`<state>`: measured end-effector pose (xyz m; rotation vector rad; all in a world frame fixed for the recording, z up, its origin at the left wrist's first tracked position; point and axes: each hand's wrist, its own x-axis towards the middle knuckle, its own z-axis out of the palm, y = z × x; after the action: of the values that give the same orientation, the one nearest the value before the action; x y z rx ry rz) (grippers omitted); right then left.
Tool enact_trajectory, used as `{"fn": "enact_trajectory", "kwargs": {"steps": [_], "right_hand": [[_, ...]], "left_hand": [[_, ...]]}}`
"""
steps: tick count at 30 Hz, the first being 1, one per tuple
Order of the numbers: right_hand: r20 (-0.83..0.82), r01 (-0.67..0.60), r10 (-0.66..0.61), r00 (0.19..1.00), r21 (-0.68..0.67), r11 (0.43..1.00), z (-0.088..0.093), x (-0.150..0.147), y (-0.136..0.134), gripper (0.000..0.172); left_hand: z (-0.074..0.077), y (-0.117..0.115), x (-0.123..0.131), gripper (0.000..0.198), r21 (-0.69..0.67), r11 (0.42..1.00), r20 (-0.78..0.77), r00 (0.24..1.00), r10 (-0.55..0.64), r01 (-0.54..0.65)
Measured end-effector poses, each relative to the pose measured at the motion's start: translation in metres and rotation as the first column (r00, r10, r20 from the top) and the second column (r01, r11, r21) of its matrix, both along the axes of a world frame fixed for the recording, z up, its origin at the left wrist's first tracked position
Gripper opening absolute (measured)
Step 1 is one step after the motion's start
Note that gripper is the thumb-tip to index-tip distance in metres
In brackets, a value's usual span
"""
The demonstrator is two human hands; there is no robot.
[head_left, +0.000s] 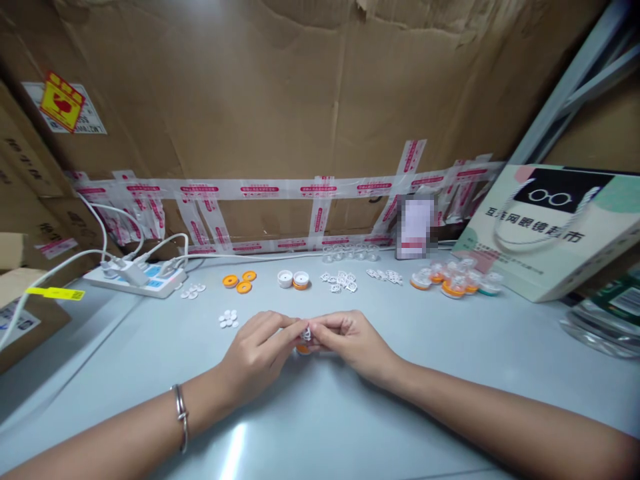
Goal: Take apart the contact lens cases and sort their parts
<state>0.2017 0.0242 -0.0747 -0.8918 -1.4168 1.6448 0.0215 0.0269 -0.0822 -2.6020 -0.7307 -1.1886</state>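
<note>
My left hand (257, 353) and my right hand (350, 341) meet at the middle of the grey table (320, 427). Both pinch a small white plastic piece (307, 333) between their fingertips. Just under the fingers an orange ring part (302, 349) peeks out on the table; whether it joins the white piece is hidden. A silver bracelet sits on my left wrist. Small white discs (229, 319) lie just left of my left hand.
Along the back lie orange rings (240, 281), white caps (293, 279), white clips (340, 281), clear caps (350, 253) and several assembled orange-and-clear parts (453, 280). A power strip (135, 277) with cables sits at left, a printed box (550, 233) at right, taped cardboard behind.
</note>
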Motion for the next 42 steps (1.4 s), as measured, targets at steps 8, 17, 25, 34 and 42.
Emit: {"fn": "enact_trajectory", "kwargs": {"steps": [8,17,25,34,42], "right_hand": [[0.055,0.039,-0.044,0.998,0.086,0.996,-0.002,0.000,-0.001,0.044],[0.062,0.040,-0.045,0.997,0.077,0.996,-0.005,0.000,0.000,0.037],[0.073,0.055,-0.067,0.995,0.152,0.987,-0.007,-0.003,-0.003,0.025],[0.051,0.096,-0.095,0.994,-0.013,0.995,-0.004,-0.004,0.003,0.023],[0.086,0.112,-0.111,0.990,-0.011,0.994,0.003,-0.003,0.006,0.010]], "left_hand": [[0.000,0.000,0.000,0.022,0.061,0.998,-0.001,1.000,-0.011,0.011],[-0.001,0.000,-0.001,0.030,0.031,0.998,-0.030,0.998,-0.049,0.050],[0.002,-0.003,0.002,0.025,0.121,0.992,-0.084,0.996,-0.010,0.020],[0.002,0.000,-0.002,0.027,0.095,0.993,-0.068,0.996,-0.065,0.072],[0.000,-0.001,-0.001,0.032,0.018,0.989,0.018,0.989,-0.146,0.146]]}}
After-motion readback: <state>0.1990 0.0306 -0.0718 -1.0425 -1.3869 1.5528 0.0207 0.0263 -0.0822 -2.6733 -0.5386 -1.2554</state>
